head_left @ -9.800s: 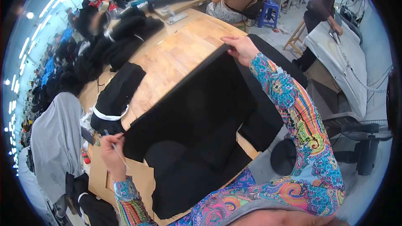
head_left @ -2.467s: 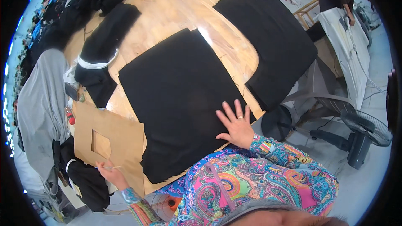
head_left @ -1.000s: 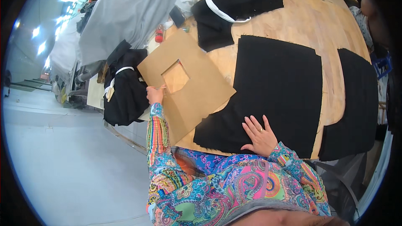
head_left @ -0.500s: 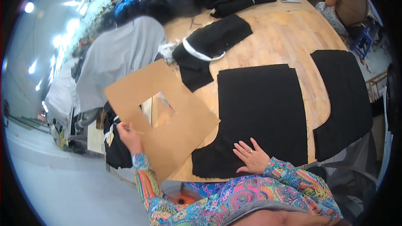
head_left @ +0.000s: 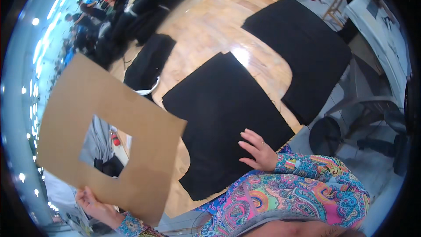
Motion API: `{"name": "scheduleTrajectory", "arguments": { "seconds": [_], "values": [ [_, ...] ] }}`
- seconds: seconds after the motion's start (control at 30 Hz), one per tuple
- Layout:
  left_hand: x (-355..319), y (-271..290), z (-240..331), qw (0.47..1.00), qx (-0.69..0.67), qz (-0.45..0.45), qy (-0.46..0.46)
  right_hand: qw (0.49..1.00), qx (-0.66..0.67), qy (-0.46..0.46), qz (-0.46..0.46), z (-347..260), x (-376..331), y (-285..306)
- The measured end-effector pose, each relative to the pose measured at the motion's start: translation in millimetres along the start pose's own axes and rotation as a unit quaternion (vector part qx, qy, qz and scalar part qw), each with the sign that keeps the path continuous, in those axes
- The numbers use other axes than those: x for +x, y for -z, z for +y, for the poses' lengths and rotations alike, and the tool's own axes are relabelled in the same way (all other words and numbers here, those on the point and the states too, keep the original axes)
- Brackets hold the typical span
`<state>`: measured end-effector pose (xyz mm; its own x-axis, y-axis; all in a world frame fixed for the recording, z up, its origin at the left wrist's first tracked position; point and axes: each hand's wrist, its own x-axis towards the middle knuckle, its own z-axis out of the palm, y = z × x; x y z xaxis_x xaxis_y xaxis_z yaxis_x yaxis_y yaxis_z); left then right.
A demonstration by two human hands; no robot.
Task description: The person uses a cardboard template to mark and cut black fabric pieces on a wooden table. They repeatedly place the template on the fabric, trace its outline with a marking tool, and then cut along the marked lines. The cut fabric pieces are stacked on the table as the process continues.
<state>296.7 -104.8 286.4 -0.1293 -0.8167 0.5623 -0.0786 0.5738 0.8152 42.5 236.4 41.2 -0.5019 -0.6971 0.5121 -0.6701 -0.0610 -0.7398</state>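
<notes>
While the left hand [head_left: 97, 205] grips the lower edge of a flat brown cardboard template with a square window cut in it [head_left: 112, 136], the right hand [head_left: 258, 151] lies open, fingers spread, on the near black fabric panel [head_left: 223, 118].
The template is raised clear of the wooden table [head_left: 219, 22], left of the panel. Judged best practice: keep the flat palm pinning the cloth smooth, lower the card level, and square its edges to the panel before letting go. A second black fabric panel [head_left: 302, 48] lies apart to the right.
</notes>
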Motion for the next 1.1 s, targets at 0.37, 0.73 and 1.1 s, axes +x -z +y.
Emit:
{"name": "scheduleTrajectory", "arguments": {
  "seconds": [0.37,0.73,1.1],
  "values": [
    [-102,-134,-135,0.942,-0.133,-0.168,0.257,0.978,-0.175,-0.009,0.117,23,-68,23],
    [-143,-178,-170,0.925,-0.132,-0.213,0.287,0.978,-0.204,-0.031,0.033,45,-75,29],
    [-141,-196,-181,0.868,-0.159,-0.238,0.405,0.964,-0.264,0.006,-0.008,53,-70,33]
  ]
}}
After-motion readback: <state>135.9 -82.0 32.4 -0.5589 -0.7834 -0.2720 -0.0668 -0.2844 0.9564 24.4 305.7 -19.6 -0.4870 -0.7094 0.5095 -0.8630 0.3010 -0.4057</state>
